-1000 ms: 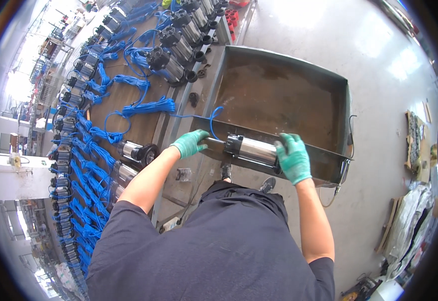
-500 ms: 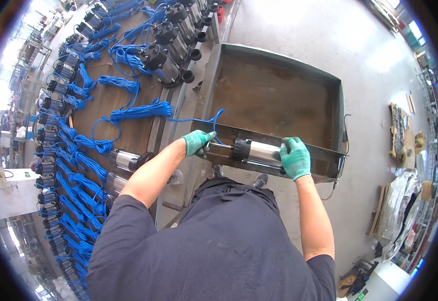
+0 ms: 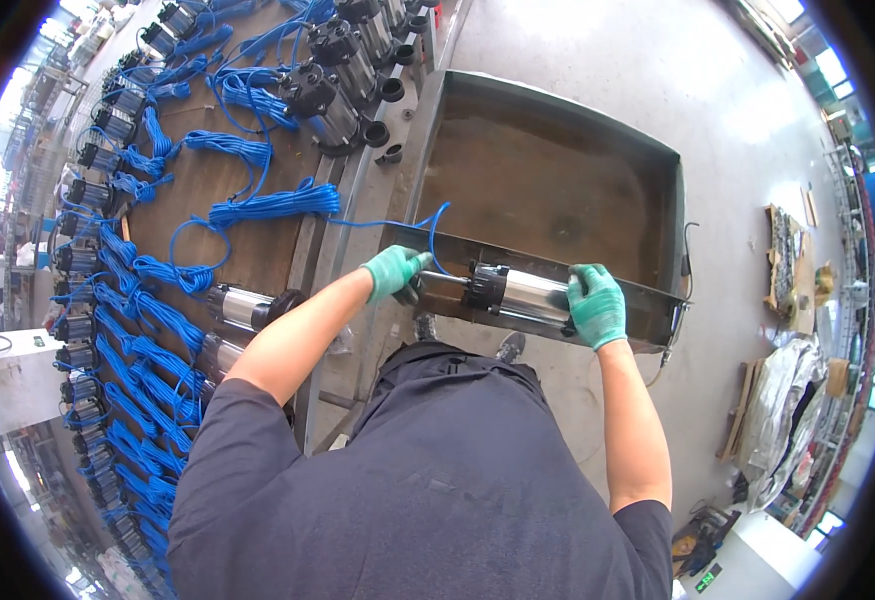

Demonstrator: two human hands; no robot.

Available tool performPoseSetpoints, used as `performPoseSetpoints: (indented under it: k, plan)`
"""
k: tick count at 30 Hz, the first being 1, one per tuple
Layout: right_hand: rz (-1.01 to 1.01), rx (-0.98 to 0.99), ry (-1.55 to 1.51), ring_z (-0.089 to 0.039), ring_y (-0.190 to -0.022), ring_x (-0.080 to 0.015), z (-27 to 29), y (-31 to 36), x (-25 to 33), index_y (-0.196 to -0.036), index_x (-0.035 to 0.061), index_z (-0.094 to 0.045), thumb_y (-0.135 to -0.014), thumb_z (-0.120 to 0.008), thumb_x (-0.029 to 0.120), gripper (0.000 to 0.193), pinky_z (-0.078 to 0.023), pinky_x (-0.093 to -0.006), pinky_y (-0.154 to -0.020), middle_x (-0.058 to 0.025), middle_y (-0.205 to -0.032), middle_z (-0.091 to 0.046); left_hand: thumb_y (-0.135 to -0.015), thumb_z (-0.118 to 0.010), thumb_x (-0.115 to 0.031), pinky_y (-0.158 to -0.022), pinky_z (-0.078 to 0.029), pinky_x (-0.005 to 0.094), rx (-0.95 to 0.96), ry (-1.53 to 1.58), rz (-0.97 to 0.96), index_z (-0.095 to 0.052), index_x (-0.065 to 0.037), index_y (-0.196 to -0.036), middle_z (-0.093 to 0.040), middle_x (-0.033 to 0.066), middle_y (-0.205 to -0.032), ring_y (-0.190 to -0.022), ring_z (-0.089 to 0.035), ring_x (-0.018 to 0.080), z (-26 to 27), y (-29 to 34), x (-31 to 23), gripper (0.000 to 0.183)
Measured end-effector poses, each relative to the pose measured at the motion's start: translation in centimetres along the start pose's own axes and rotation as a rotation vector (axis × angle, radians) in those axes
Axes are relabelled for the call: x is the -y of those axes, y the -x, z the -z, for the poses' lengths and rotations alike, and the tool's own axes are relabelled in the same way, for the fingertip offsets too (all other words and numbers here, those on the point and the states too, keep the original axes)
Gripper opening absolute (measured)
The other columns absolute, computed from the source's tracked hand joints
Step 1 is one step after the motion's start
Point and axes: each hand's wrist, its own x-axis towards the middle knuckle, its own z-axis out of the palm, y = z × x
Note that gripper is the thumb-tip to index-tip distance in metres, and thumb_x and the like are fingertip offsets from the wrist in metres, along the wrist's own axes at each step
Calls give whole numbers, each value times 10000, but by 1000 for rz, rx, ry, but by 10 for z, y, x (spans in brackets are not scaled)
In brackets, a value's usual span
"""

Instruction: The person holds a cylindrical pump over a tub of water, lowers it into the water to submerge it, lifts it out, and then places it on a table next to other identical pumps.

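Both the left hand (image 3: 394,274) and the silver pump (image 3: 533,296) had moved a bit right along the near side of the tank (image 3: 673,215), the left hand gripping a thin rod (image 3: 445,276) at the pump and the right hand (image 3: 596,306) curled round its right end, likely keeping it steady

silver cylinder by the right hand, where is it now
In the head view, the silver cylinder lies just right of centre, at the near side of the metal tank, between the left hand and the right hand.
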Motion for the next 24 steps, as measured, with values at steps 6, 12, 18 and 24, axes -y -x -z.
performPoseSetpoints:
  k: [6,12,18,24]
  plan:
    - [10,-24,13,-681,-934,-359,-2,2,-3,-1020,46,-722,-914,-663,142,154,-556,-433,-839,-144,-1026,-693,-1029,-610,-412,-637,-587,390,-1,219,166,-635,-36,-1157,-694,104,-894,-697,-695,228,-7,7,-1,398]
    - [3,-21,4,-684,-925,-358,1,1,0,-1002,50,-725,-908,-664,132,139,-557,-431,-835,-144,-1012,-696,-877,-754,-317,-945,-530,445,-125,-742,-729,-666,-73,-1254,-679,142,-1202,-1104,-644,346,11,18,17,458]
    - [17,-12,2,-685,-913,-354,-2,1,-3,-995,55,-727,-899,-665,118,131,-557,-424,-828,-143,-1003,-697,-1014,-633,-415,-711,-574,385,139,-11,-11,-706,-42,-1157,-689,71,-828,-723,-685,226,4,-2,14,407]
    - [20,8,3,-682,-920,-358,-2,1,-5,-994,51,-723,-903,-660,117,129,-555,-427,-835,-145,-1006,-696,-1041,-598,-419,-753,-560,362,-74,358,-44,-660,-47,-1263,-644,42,-905,-796,-648,190,-25,7,29,438]
